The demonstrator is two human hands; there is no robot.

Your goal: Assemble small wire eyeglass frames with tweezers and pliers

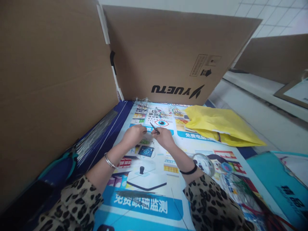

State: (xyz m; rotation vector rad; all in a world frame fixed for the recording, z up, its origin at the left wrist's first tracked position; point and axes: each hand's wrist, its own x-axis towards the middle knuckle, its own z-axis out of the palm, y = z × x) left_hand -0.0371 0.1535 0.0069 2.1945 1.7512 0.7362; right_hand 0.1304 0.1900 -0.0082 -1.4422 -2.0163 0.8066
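Note:
My right hand (164, 138) is closed around a slim dark tool (154, 128) that looks like a pen; its tip points up and away to the left. Close beside it, my left hand (135, 136) is pinched shut, and what its fingertips hold is too small to make out. Both hands are just above a printed poster (149, 166) covering the table. Nearer to me on the poster lies a loose bunch of thin dark wires (139, 194). Beyond the hands are tangled small wire pieces with coloured bits (163, 112).
Cardboard walls (168, 48) stand at the back and left. A bundle of straight thin wires (96, 138) and teal-handled pliers (72, 163) lie left. To the right are a yellow bag (223, 123), a clear round dish (204, 163), tangled coloured strands (238, 189) and a teal packet (276, 179).

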